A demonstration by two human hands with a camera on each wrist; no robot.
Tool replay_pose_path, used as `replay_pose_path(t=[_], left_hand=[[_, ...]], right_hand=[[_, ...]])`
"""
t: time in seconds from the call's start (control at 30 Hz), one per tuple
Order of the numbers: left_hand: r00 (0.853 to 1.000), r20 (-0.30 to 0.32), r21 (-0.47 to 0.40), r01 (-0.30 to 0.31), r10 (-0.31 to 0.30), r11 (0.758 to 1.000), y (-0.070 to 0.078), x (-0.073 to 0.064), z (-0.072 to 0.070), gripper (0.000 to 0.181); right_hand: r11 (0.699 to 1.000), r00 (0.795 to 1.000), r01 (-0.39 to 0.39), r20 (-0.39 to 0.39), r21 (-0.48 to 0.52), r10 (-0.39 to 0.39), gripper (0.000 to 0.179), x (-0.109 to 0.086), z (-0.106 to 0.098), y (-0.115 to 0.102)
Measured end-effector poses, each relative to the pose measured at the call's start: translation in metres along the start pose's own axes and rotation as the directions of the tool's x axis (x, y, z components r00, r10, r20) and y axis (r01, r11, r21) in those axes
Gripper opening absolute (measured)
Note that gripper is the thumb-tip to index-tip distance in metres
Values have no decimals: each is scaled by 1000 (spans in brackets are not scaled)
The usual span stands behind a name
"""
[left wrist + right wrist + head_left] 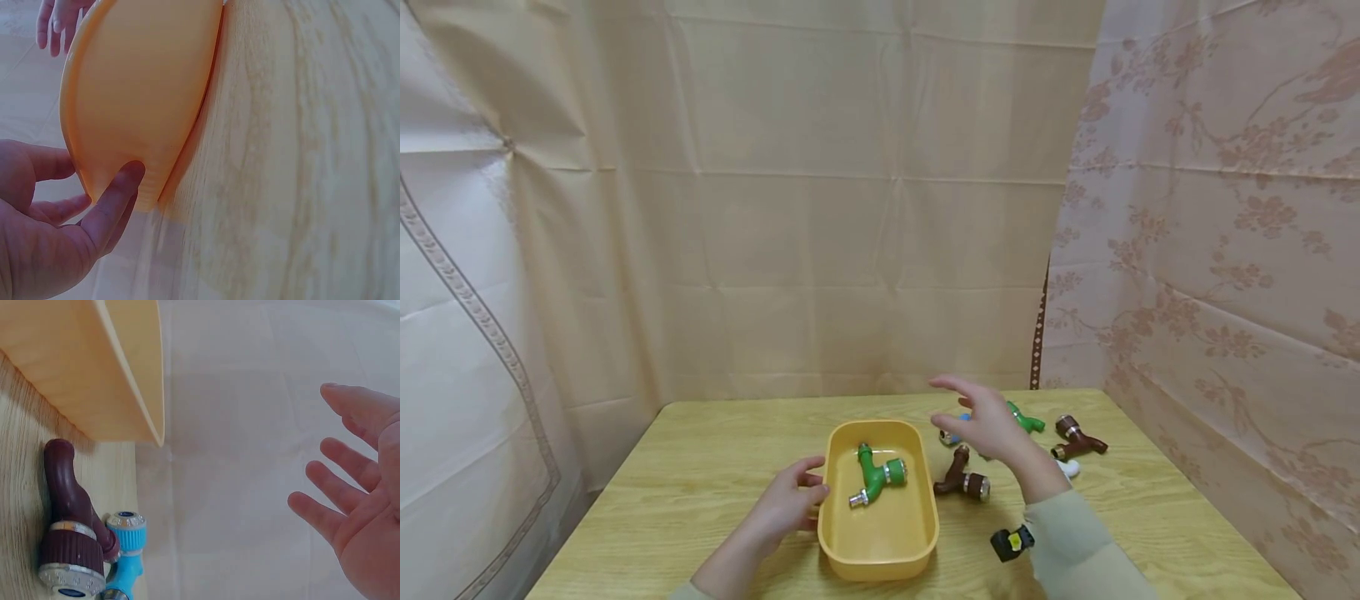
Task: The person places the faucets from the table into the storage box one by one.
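A yellow plastic tub (880, 550) stands on the table with a green faucet (874, 477) lying inside it. My left hand (786, 504) is at the tub's left side; in the left wrist view its fingers (119, 194) are nearly straight and touch the outer wall. To the right of the tub, my right hand (988, 421) is raised with fingers spread and nothing in them. A brown faucet (958, 479) lies beside the tub below that hand. Partly hidden behind the same hand is a blue faucet (128, 550).
Farther right on the table (715, 467) lie another green faucet (1026, 419), a second brown faucet (1077, 439) and a white piece (1070, 468), partly covered by the right forearm. A black item with a yellow patch (1011, 542) sits near the right sleeve. Curtains (850, 208) hang behind.
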State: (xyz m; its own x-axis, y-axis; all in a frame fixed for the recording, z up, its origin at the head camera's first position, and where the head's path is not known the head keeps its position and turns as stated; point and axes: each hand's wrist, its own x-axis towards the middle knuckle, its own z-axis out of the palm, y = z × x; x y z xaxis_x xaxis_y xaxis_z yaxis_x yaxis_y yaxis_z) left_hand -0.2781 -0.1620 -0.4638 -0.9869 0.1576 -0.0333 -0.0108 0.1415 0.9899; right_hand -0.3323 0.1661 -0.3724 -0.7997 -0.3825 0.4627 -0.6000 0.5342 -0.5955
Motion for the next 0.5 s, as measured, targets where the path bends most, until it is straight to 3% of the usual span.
replay_pose_path(t=[0.27, 0.5], left_hand=[[1000, -7, 6, 9, -9, 1000, 0, 0, 0, 56], [1000, -4, -2, 9, -9, 1000, 1, 0, 0, 56]], right_hand=[[1000, 1000, -3, -10, -12, 3, 57, -8, -4, 8], [993, 994, -108, 3, -41, 108, 61, -18, -5, 14]])
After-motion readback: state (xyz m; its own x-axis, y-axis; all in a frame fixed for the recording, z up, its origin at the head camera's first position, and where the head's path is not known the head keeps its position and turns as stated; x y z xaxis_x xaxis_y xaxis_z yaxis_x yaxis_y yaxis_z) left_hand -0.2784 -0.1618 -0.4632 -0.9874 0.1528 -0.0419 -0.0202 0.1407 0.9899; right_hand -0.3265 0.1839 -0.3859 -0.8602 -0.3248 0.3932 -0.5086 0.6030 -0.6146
